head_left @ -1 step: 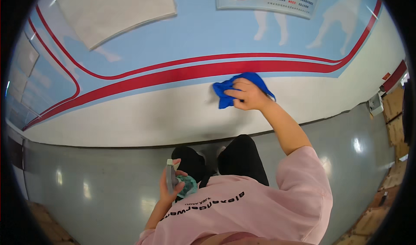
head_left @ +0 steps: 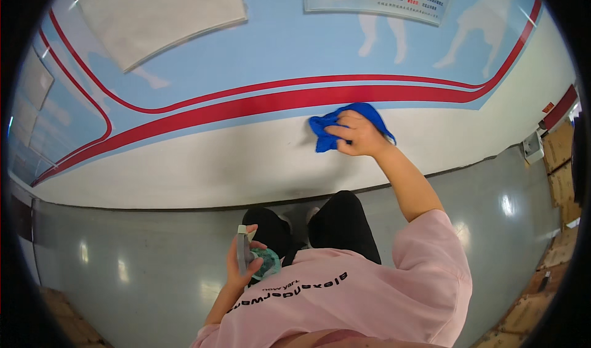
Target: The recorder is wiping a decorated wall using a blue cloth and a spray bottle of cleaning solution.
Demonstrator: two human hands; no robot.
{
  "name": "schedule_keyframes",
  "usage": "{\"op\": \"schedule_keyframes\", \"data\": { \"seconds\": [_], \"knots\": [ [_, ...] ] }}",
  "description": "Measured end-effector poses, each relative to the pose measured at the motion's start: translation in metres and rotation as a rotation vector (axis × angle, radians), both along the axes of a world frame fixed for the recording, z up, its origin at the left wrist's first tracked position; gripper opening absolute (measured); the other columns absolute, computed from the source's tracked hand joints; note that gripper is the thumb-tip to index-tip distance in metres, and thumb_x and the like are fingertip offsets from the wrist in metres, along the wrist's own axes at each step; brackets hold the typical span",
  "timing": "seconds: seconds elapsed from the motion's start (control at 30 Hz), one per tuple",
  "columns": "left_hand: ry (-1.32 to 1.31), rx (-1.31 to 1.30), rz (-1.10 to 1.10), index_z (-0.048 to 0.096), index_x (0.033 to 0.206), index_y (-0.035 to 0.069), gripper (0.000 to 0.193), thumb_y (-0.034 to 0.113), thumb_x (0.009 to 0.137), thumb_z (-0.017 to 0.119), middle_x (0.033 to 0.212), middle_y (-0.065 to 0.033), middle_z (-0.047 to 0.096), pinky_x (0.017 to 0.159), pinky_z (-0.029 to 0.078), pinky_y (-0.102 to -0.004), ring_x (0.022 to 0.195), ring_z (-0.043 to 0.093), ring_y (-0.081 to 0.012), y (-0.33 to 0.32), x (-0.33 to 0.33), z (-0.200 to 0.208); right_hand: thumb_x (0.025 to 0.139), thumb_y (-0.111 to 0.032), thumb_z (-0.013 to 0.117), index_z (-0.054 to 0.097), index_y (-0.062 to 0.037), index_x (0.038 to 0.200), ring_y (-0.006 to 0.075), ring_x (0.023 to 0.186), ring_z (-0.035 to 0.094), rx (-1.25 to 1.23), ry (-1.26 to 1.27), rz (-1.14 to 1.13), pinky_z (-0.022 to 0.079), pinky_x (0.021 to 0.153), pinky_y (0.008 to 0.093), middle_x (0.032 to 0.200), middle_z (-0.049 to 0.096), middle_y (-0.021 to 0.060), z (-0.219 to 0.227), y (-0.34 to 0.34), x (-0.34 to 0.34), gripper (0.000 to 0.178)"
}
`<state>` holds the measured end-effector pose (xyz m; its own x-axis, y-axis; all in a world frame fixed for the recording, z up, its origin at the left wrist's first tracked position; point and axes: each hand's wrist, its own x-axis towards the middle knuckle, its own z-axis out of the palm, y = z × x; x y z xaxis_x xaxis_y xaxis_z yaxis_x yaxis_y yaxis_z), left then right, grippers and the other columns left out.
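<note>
My right hand (head_left: 358,136) presses a crumpled blue cloth (head_left: 372,115) against the wall (head_left: 258,148), just below its wide red stripe (head_left: 271,103). The fingers are bent over the cloth, and parts of it stick out to the left and above the hand. Lower down, close to my body, my left hand (head_left: 236,270) is wrapped round a spray bottle (head_left: 267,264). The bottle has a grey spray head with a pale nozzle and a see-through green body. Part of its body is hidden by my fingers.
A pale blank panel (head_left: 160,21) and a printed board (head_left: 378,6) are on the blue upper wall. Grey shiny floor (head_left: 166,243) meets the wall's dark base edge. Cardboard boxes (head_left: 559,148) are stacked at the far right, near a small white box (head_left: 533,147).
My right hand and the blue cloth have shifted slightly to the right along the wall. My left hand still holds the spray bottle in the same place.
</note>
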<state>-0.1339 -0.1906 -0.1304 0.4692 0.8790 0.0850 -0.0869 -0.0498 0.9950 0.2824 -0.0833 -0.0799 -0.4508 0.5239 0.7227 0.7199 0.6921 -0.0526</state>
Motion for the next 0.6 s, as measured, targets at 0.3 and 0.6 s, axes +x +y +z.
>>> {"op": "schedule_keyframes", "data": {
  "seconds": [0.3,0.6],
  "knots": [
    [0.010,0.055,-0.122,0.041,0.136,0.002,0.070,0.011,0.074,0.070,0.137,-0.0122,0.045,0.081,0.049,-0.0334,0.094,0.061,-0.0221,0.013,-0.004,-0.003,0.071,-0.007,0.062,0.069,-0.0011,0.096,0.0242,0.077,0.062,-0.141,0.482,-0.401,0.051,0.072,0.0343,0.082,0.066,0.0135,-0.001,-0.044,0.051,0.027],
    [-0.014,-0.018,-0.069,0.044,0.135,0.003,0.070,0.017,0.073,0.073,0.137,-0.0101,0.045,0.079,0.048,-0.0323,0.093,0.061,-0.0214,0.004,-0.001,-0.003,0.097,-0.040,0.046,0.055,-0.0067,0.127,0.0147,0.082,0.059,-0.917,1.582,0.200,0.048,0.074,0.0272,0.107,0.063,0.0084,0.019,-0.079,0.042,0.046]
  ]
}}
